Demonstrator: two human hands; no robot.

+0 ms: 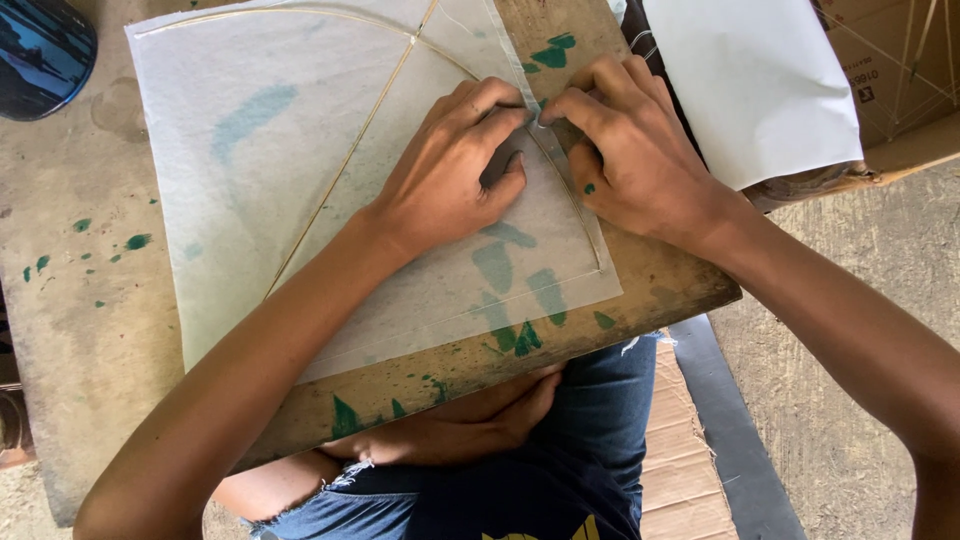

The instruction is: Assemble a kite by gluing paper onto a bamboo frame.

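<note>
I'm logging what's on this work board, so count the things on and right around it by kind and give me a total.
Translucent paper sheet: 1
Thin sticks on that sheet, one straight, one bowed: 2
Hands pressing at the sheet's edge, left hand and right hand: 2
White paper stack: 1
Cardboard box: 1
Total: 7

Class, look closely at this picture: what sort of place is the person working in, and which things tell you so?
Probably a small kite-making workshop, worked at floor level. A paint-stained wooden board carries a thin paper kite sheet with slender sticks, and both hands press its edge.
</note>
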